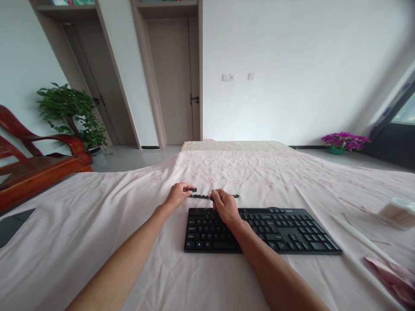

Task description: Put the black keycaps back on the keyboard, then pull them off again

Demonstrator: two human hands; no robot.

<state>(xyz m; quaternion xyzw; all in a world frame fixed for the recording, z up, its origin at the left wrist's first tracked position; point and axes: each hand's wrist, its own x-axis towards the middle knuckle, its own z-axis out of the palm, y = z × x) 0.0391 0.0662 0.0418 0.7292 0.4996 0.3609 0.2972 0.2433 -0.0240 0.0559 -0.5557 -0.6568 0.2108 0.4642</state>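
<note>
A black keyboard lies on the pink-and-white cloth. Behind its back edge runs a row of small black keycaps, partly hidden by my right hand. My left hand is closed at the row's left end, thumb and fingers pinching a black keycap. Over the keyboard's upper left part, my right hand grips a wire keycap puller. One wire loop of it sticks up past the fingers, and its lower wire ends reach down near the keys. Whether they touch a key I cannot tell.
To the right lie a clear tub of thin sticks, a long white strip and a pink cloth piece. A dark flat device rests at the left edge. Beyond stands a wooden chair.
</note>
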